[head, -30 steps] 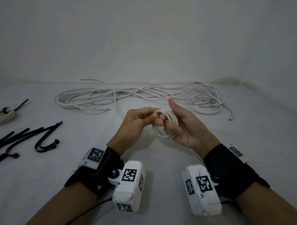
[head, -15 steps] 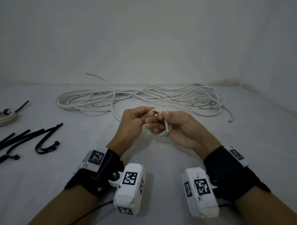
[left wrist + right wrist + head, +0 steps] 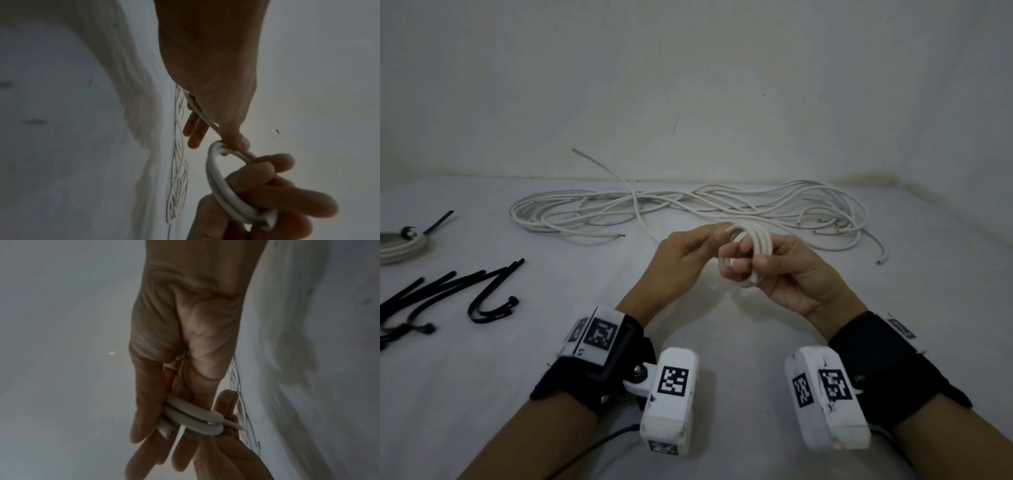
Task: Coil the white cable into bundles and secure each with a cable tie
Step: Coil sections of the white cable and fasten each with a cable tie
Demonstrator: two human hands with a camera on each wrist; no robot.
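Here, going left to right, I see black cable ties (image 3: 445, 294) lying on the bench (image 3: 517, 377), then my left hand (image 3: 681, 263) pinching the strand feeding the small white cable coil (image 3: 751, 240), held above the bench, and my right hand (image 3: 787, 277) with fingers curled through that coil, gripping it.

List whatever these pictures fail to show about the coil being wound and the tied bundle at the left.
- Small coil: its turn count is unclear in the head view, where the right hand fingers cover it; both wrist views are dim and blurred.
- Left hand: its fingertip grip is hidden behind the coil.
- Tied bundle: cut off by the left edge of the head view.
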